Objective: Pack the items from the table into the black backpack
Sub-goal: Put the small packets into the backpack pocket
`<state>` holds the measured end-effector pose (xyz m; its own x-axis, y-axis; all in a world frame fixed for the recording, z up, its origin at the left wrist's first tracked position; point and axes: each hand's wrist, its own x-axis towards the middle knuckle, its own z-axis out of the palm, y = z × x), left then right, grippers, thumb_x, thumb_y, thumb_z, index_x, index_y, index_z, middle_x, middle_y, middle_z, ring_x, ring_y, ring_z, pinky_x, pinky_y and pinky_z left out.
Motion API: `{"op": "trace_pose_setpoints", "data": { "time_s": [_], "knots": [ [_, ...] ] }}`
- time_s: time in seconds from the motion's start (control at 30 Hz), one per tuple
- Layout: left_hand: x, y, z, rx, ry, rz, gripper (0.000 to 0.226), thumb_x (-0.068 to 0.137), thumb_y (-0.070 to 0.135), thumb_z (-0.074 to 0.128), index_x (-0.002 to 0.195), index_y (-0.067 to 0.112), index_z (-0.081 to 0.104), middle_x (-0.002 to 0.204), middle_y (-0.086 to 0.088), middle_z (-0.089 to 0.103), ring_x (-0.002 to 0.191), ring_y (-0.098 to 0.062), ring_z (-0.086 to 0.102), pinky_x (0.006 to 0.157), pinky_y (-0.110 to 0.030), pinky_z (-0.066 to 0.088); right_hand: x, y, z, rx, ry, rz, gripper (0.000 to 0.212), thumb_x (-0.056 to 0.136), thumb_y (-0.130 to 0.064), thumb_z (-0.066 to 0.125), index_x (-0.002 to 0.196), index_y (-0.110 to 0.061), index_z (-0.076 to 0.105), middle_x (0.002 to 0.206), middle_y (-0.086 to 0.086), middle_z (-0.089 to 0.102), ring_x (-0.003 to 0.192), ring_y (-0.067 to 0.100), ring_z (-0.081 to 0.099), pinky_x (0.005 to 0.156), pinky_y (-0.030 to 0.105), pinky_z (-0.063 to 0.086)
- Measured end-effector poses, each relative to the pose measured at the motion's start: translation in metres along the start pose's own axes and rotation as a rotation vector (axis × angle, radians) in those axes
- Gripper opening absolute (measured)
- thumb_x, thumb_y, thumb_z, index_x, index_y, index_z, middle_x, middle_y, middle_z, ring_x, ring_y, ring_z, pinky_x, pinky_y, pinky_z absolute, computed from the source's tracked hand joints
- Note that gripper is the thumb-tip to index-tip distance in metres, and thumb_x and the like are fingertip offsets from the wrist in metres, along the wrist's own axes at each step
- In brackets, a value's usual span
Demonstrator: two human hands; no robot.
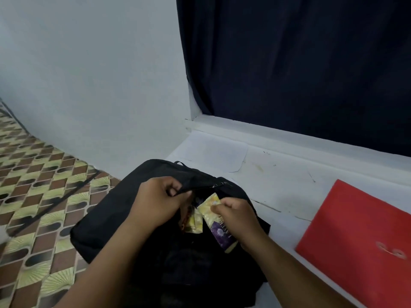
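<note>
Here, from the head view, the black backpack lies at the left edge of the white desk. The left hand pinches the upper lip of its opening, while the right hand grips a yellow and purple packet at the opening. A red folder lies well to the right.

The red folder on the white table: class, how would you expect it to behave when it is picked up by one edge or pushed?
The red folder lies flat with straight edges, so it probably stays fairly stiff, bending only a little. It looks thin, so likely light. Its smooth face on the white table suggests it would slide rather than tip or roll.
</note>
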<state>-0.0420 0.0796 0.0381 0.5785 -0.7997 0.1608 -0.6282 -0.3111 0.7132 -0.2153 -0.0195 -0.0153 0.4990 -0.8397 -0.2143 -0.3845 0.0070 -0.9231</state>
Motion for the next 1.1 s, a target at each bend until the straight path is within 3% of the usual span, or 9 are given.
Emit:
{"op": "trace_pose_setpoints", "data": {
  "time_s": [0.1, 0.2, 0.3, 0.43, 0.57, 0.7, 0.87, 1.0, 1.1],
  "knots": [
    [0.006, 0.002, -0.006, -0.038, -0.050, 0.003, 0.021, 0.076, 0.030, 0.086, 0.067, 0.020, 0.070, 0.062, 0.002, 0.065, 0.049, 0.000, 0.050, 0.050, -0.012, 0.038, 0.013, -0.007, 0.024, 0.103, -0.066, 0.091, 0.027, 0.089, -0.026, 0.068, 0.082, 0.000, 0.067, 0.067, 0.005, 0.064, 0.063, 0.016, 0.058, 0.064, 0.029, 0.043],
    [0.011, -0.001, -0.008, -0.052, -0.074, 0.018, 0.020, 0.075, 0.028, 0.087, 0.067, 0.020, 0.070, 0.062, 0.003, 0.065, 0.050, 0.000, 0.051, 0.051, -0.012, 0.039, 0.017, -0.019, 0.043, 0.475, -0.098, 0.193, 0.012, 0.092, -0.005, 0.061, 0.092, -0.005, 0.073, 0.084, 0.012, 0.075, 0.073, 0.022, 0.069, 0.071, 0.031, 0.053],
    [0.012, -0.004, -0.010, -0.058, -0.093, 0.026, 0.020, 0.074, 0.028, 0.087, 0.067, 0.020, 0.070, 0.062, 0.002, 0.065, 0.050, 0.000, 0.050, 0.051, -0.011, 0.038, 0.016, -0.019, 0.053, 0.639, -0.080, 0.223, 0.034, 0.083, 0.013, 0.053, 0.109, -0.005, 0.067, 0.095, 0.015, 0.076, 0.081, 0.026, 0.071, 0.070, 0.033, 0.056],
    [0.012, -0.007, -0.010, -0.071, -0.119, 0.039, 0.019, 0.076, 0.025, 0.087, 0.067, 0.018, 0.071, 0.059, 0.003, 0.064, 0.048, -0.001, 0.049, 0.049, -0.010, 0.036, 0.008, -0.007, 0.052, 0.327, -0.024, 0.123, 0.035, 0.083, 0.007, 0.066, 0.113, -0.010, 0.060, 0.094, 0.005, 0.076, 0.083, 0.018, 0.073, 0.067, 0.026, 0.057],
    [0.012, -0.009, -0.009, -0.081, -0.133, 0.050, 0.020, 0.076, 0.026, 0.086, 0.067, 0.018, 0.070, 0.056, 0.009, 0.060, 0.049, 0.000, 0.050, 0.049, -0.011, 0.036, 0.003, -0.006, 0.047, -0.075, 0.156, 0.027, 0.033, 0.074, -0.017, 0.082, 0.094, -0.024, 0.056, 0.076, -0.007, 0.062, 0.065, 0.002, 0.058, 0.054, 0.012, 0.044],
    [0.012, -0.009, -0.008, -0.074, -0.138, 0.066, 0.021, 0.076, 0.027, 0.086, 0.066, 0.018, 0.069, 0.057, 0.006, 0.061, 0.048, -0.001, 0.049, 0.050, -0.012, 0.038, -0.005, -0.003, 0.044, -0.007, 0.284, 0.038, 0.048, 0.072, -0.020, 0.084, 0.100, -0.020, 0.046, 0.076, -0.004, 0.061, 0.067, 0.008, 0.060, 0.059, 0.021, 0.048],
    [0.013, 0.005, -0.005, -0.065, -0.106, 0.108, 0.030, 0.075, 0.027, 0.086, 0.063, 0.013, 0.062, 0.052, 0.012, 0.053, 0.047, -0.002, 0.044, 0.049, -0.013, 0.036, -0.008, -0.001, 0.036, 0.108, 0.182, 0.090, 0.017, 0.079, 0.000, 0.073, 0.078, -0.009, 0.059, 0.070, 0.007, 0.065, 0.051, 0.015, 0.063, 0.044, 0.026, 0.051],
    [0.014, 0.013, -0.002, -0.018, -0.082, 0.127, 0.032, 0.074, 0.027, 0.087, 0.062, 0.013, 0.061, 0.052, 0.013, 0.054, 0.048, -0.003, 0.047, 0.051, -0.014, 0.038, 0.004, -0.006, 0.037, 0.339, 0.105, 0.067, 0.018, 0.080, 0.011, 0.070, 0.083, -0.005, 0.063, 0.071, 0.011, 0.067, 0.055, 0.019, 0.065, 0.055, 0.032, 0.057],
    [0.010, 0.013, -0.003, -0.014, -0.086, 0.122, 0.031, 0.073, 0.030, 0.089, 0.063, 0.016, 0.063, 0.054, 0.015, 0.058, 0.049, -0.002, 0.050, 0.052, -0.014, 0.040, 0.009, 0.005, 0.032, 0.155, 0.107, 0.014, 0.017, 0.079, 0.004, 0.066, 0.086, -0.011, 0.069, 0.076, 0.010, 0.072, 0.060, 0.018, 0.067, 0.065, 0.033, 0.057]
  ]
}}
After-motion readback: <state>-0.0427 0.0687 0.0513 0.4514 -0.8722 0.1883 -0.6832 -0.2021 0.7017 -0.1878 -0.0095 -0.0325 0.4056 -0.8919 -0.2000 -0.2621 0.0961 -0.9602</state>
